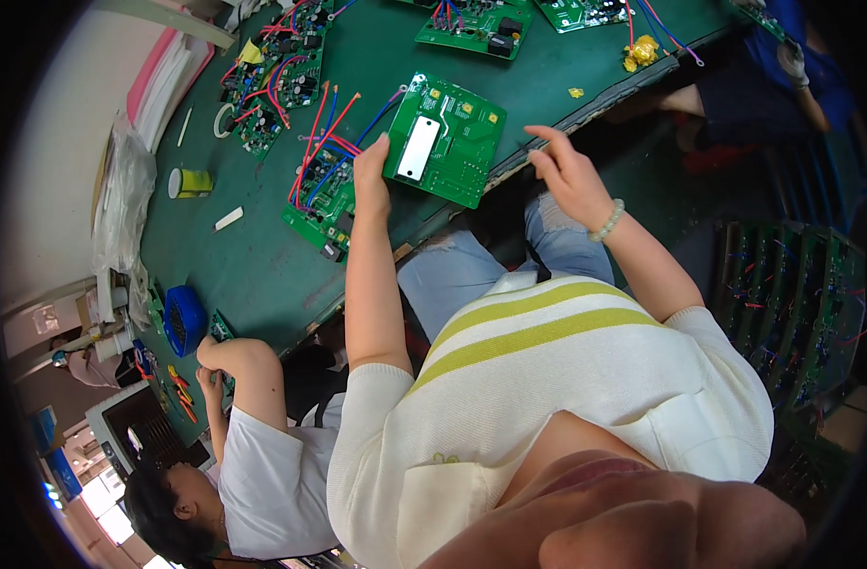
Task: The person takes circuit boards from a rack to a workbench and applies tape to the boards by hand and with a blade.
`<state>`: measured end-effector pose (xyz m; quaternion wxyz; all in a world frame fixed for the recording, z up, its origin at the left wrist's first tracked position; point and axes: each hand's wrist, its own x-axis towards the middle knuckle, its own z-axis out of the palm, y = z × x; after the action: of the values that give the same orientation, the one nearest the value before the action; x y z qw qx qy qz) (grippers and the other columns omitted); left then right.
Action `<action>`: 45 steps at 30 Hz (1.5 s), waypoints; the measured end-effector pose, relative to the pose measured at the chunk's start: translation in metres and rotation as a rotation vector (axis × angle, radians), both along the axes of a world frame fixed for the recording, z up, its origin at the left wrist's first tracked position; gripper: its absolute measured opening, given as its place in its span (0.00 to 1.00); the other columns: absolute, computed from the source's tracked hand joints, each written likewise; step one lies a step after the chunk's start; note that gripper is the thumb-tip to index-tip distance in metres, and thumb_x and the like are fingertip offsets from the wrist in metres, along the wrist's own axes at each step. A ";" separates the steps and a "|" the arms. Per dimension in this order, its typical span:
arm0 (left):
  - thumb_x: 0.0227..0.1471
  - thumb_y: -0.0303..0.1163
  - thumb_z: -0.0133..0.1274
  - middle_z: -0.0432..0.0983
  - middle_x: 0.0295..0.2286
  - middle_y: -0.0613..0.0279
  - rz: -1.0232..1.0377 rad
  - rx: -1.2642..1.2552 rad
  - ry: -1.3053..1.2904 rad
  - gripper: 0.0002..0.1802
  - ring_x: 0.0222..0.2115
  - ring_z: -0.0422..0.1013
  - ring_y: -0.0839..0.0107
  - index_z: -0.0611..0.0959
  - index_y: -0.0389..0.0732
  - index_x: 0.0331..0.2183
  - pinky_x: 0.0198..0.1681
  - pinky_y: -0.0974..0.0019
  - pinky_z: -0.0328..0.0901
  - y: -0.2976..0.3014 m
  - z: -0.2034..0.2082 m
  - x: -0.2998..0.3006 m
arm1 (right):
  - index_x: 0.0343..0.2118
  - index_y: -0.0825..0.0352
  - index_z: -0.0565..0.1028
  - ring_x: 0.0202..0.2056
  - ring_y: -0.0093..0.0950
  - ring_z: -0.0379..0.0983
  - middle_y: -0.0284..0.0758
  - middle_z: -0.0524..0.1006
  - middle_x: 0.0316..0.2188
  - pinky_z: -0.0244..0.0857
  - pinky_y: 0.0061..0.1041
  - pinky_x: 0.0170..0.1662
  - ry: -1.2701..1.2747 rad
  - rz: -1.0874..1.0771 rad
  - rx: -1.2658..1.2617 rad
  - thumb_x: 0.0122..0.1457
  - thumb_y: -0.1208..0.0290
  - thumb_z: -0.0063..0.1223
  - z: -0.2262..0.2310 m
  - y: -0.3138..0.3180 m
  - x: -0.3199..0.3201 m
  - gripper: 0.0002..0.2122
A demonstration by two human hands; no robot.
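Note:
My left hand grips a green circuit board by its left edge, raised near the table's front edge. Its face toward me carries a white rectangular plate with two dark holes and several small yellow parts. Beyond its right edge, apart from it, is my right hand. The index finger there stretches out, the thumb is apart from it, and nothing shows between them. Just left of my left hand, another populated circuit board with red and blue wires lies on the table, partly hidden by my forearm.
More wired boards lie on the green table, several along its far side. Yellow lumps sit at the far right edge. A yellow-green roll and blue container stand left. A co-worker sits at my left; racked boards stand right.

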<state>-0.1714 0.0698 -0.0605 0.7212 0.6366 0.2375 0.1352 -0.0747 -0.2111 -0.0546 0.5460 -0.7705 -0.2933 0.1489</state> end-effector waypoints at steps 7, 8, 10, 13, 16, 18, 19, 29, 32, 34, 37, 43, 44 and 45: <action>0.58 0.41 0.44 0.77 0.37 0.57 0.089 0.192 -0.222 0.24 0.38 0.70 0.71 0.79 0.29 0.42 0.44 0.70 0.61 -0.026 -0.018 -0.020 | 0.52 0.64 0.64 0.25 0.40 0.73 0.40 0.74 0.22 0.65 0.36 0.29 -0.072 -0.027 -0.098 0.62 0.64 0.48 -0.009 0.007 0.001 0.18; 0.58 0.42 0.43 0.78 0.36 0.57 0.105 0.171 -0.235 0.24 0.37 0.70 0.71 0.79 0.29 0.41 0.43 0.70 0.61 -0.025 -0.020 -0.021 | 0.52 0.64 0.64 0.25 0.40 0.73 0.39 0.74 0.22 0.65 0.36 0.29 -0.079 -0.033 -0.106 0.62 0.64 0.48 -0.008 0.007 0.000 0.18; 0.59 0.42 0.41 0.78 0.35 0.56 0.134 0.127 -0.257 0.25 0.36 0.71 0.71 0.79 0.28 0.39 0.42 0.70 0.62 -0.024 -0.024 -0.022 | 0.52 0.63 0.64 0.25 0.40 0.73 0.39 0.74 0.22 0.65 0.36 0.28 -0.077 -0.041 -0.122 0.62 0.64 0.49 -0.011 0.006 -0.003 0.18; 0.59 0.43 0.38 0.78 0.34 0.53 0.149 0.165 -0.265 0.27 0.35 0.73 0.70 0.79 0.27 0.39 0.39 0.69 0.64 -0.021 -0.029 -0.018 | 0.52 0.63 0.65 0.25 0.42 0.74 0.39 0.75 0.22 0.66 0.37 0.28 -0.110 -0.021 -0.152 0.61 0.64 0.50 -0.015 0.004 -0.008 0.18; 0.60 0.44 0.36 0.78 0.32 0.52 0.186 0.122 -0.281 0.28 0.33 0.73 0.69 0.78 0.26 0.39 0.37 0.68 0.64 -0.022 -0.031 -0.015 | 0.52 0.62 0.65 0.24 0.41 0.74 0.38 0.75 0.21 0.66 0.36 0.27 -0.135 0.000 -0.175 0.60 0.65 0.50 -0.012 0.003 -0.011 0.18; 0.60 0.45 0.35 0.78 0.31 0.53 0.135 0.221 -0.302 0.29 0.32 0.73 0.69 0.78 0.26 0.38 0.38 0.68 0.65 -0.020 -0.031 -0.016 | 0.52 0.62 0.65 0.23 0.41 0.74 0.37 0.75 0.20 0.66 0.36 0.26 -0.142 0.010 -0.217 0.60 0.65 0.51 -0.006 0.001 -0.011 0.18; 0.60 0.46 0.35 0.77 0.33 0.52 0.153 0.257 -0.300 0.29 0.33 0.72 0.68 0.77 0.26 0.39 0.39 0.68 0.64 -0.023 -0.028 -0.013 | 0.52 0.62 0.65 0.23 0.41 0.74 0.37 0.75 0.20 0.66 0.36 0.26 -0.139 0.014 -0.219 0.60 0.65 0.51 -0.005 -0.001 -0.011 0.18; 0.58 0.47 0.36 0.75 0.42 0.45 0.114 0.251 -0.345 0.34 0.41 0.73 0.63 0.74 0.23 0.47 0.48 0.65 0.65 -0.027 -0.017 -0.006 | 0.51 0.58 0.68 0.24 0.38 0.74 0.39 0.76 0.26 0.66 0.32 0.26 -0.355 0.005 -0.150 0.60 0.69 0.51 -0.014 0.007 -0.017 0.16; 0.57 0.47 0.36 0.75 0.42 0.44 0.112 0.257 -0.333 0.34 0.42 0.73 0.62 0.74 0.22 0.47 0.48 0.65 0.65 -0.027 -0.016 -0.006 | 0.51 0.58 0.70 0.23 0.34 0.74 0.38 0.76 0.29 0.66 0.30 0.25 -0.344 -0.010 0.004 0.62 0.69 0.48 -0.033 0.012 -0.017 0.14; 0.57 0.47 0.37 0.75 0.42 0.43 0.122 0.244 -0.329 0.34 0.42 0.73 0.62 0.74 0.22 0.47 0.48 0.65 0.65 -0.027 -0.017 -0.007 | 0.51 0.58 0.70 0.20 0.29 0.72 0.37 0.76 0.27 0.64 0.26 0.22 -0.250 0.004 0.113 0.63 0.69 0.46 -0.035 0.011 -0.014 0.14; 0.56 0.45 0.38 0.76 0.41 0.45 0.100 0.206 -0.362 0.32 0.42 0.73 0.62 0.77 0.24 0.44 0.48 0.66 0.64 -0.025 -0.021 -0.007 | 0.53 0.60 0.70 0.18 0.10 0.49 0.23 0.63 0.21 0.43 0.10 0.21 0.895 -0.064 0.343 0.67 0.68 0.40 -0.003 0.005 -0.012 0.14; 0.56 0.45 0.38 0.77 0.41 0.45 0.073 0.155 -0.368 0.32 0.41 0.73 0.62 0.77 0.23 0.44 0.47 0.65 0.65 -0.024 -0.025 -0.008 | 0.54 0.60 0.69 0.20 0.16 0.59 0.27 0.65 0.20 0.55 0.17 0.25 0.225 0.062 0.102 0.65 0.70 0.43 -0.003 0.002 -0.009 0.15; 0.56 0.45 0.38 0.77 0.41 0.45 0.074 0.155 -0.370 0.32 0.41 0.73 0.62 0.77 0.23 0.44 0.47 0.65 0.65 -0.023 -0.024 -0.009 | 0.52 0.60 0.70 0.21 0.21 0.64 0.30 0.67 0.19 0.61 0.23 0.27 0.119 0.037 0.026 0.64 0.71 0.44 -0.002 0.001 -0.013 0.14; 0.56 0.45 0.37 0.77 0.41 0.45 0.070 0.162 -0.370 0.32 0.41 0.73 0.62 0.77 0.23 0.44 0.47 0.65 0.65 -0.023 -0.023 -0.009 | 0.52 0.60 0.70 0.21 0.21 0.64 0.30 0.67 0.19 0.61 0.23 0.27 0.117 0.038 0.026 0.64 0.71 0.44 0.000 0.000 -0.017 0.14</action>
<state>-0.1800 0.0470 -0.0840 0.6939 0.6482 0.1112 0.2933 -0.0913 -0.2113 -0.0547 0.5691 -0.7477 -0.2773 0.2003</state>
